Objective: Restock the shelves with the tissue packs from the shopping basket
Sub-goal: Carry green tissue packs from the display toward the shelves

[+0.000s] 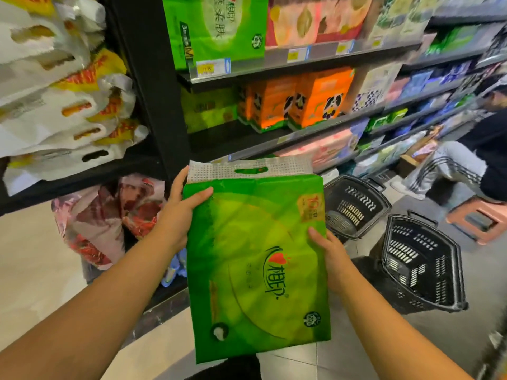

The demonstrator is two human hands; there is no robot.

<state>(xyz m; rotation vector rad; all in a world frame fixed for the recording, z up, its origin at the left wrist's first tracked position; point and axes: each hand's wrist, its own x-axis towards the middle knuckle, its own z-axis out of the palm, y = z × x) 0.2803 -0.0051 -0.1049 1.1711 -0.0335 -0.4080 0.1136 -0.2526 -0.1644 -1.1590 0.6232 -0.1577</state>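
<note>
- Green tissue pack (255, 259) held up in front of the shelves, between both hands, not yet on any shelf.
- Left hand (179, 215) grips the pack's upper left edge, fingers (199, 194) clamped over the top corner below the white perforated handle strip (247, 167).
- Right hand (332, 259) clamps the right edge mid-height; thumb on the front, other fingers hidden behind.
- Two black shopping baskets (354, 204) (422, 263) on the floor to the right; both look empty from here, so this is likely the last pack or near it.
- Matching green packs sit on the top shelf (216, 28) and, dimmer, on the middle shelf (208, 111) next to orange panda packs (296, 100).
- Middle shelf (274, 139) shows free dark space in front: probable slot.
- Left to do: place this pack; the rest appears stocked.
- Another person (466, 160) sits at far right, uninvolved.
</note>
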